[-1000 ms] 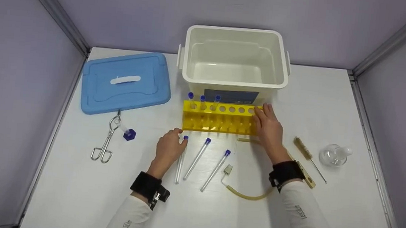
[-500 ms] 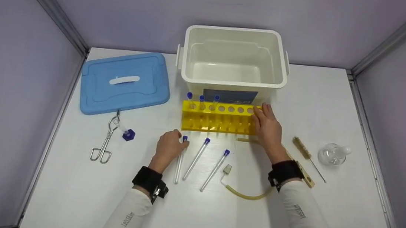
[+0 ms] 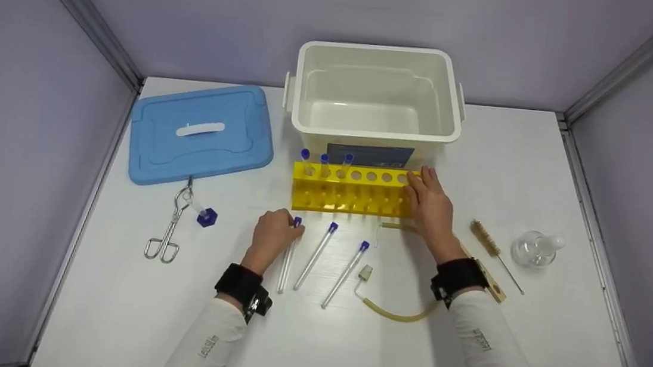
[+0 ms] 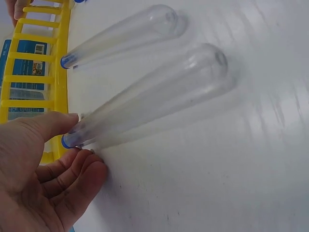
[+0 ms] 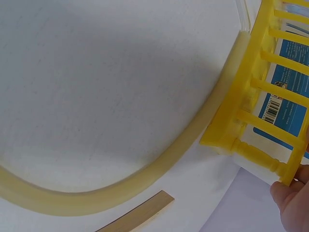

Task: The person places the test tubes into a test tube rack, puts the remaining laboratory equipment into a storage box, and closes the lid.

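Observation:
My left hand point(image 3: 275, 235) pinches the blue-capped end of a clear test tube point(image 4: 164, 89) between thumb and fingers. The tube lies on the table, its rounded end toward me. To its right lie two more capped test tubes, a middle one point(image 3: 315, 257) and a right one point(image 3: 345, 275). My right hand point(image 3: 433, 209) grips the right end of a yellow test tube rack point(image 3: 355, 192), with thumb and fingertips on its upper bar in the right wrist view. Three capped tubes point(image 3: 324, 159) stand in the rack's left holes.
Behind the rack stands a white bin point(image 3: 374, 135). A blue lid point(image 3: 203, 153), crucible tongs point(image 3: 169, 228) and a purple-based cylinder point(image 3: 207, 216) are at left. Rubber tubing point(image 3: 400, 318) with a stopper point(image 3: 366, 272), a brush point(image 3: 487, 239), a wooden piece point(image 3: 493, 283) and a glass bottle point(image 3: 536, 250) are at right.
My left fingers have closed on the capped end of the leftmost loose tube, and its rounded end has shifted slightly left. The right hand stays on the rack.

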A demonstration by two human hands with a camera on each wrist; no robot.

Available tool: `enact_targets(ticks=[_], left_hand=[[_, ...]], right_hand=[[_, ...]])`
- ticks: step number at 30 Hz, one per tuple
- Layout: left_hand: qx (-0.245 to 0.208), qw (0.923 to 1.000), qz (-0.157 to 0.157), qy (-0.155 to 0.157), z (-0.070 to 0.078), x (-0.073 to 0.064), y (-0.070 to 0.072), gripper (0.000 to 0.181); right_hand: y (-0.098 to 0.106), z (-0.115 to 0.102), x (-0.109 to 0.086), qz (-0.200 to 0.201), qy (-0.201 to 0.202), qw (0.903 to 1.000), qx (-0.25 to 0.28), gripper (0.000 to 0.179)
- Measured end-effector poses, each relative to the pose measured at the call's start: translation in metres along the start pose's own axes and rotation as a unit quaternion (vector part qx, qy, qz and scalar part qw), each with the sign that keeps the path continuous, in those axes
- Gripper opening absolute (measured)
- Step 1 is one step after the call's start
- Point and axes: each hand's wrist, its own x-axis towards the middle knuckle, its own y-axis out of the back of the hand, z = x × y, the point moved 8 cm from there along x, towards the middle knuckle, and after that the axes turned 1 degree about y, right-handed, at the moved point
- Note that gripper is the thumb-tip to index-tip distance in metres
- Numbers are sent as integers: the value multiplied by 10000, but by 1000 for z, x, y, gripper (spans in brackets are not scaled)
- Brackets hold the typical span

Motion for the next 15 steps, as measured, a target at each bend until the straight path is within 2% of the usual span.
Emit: enact_targets(ticks=[10,15], left_hand=[[-100,9995,252,-162,3,1,7,18],[-139,9989,362,-273,7,-1,11,19]], right_hand=[[4,-2,0,140,160,9998,29,40],[3,0,1,73,115,9999,25,41]])
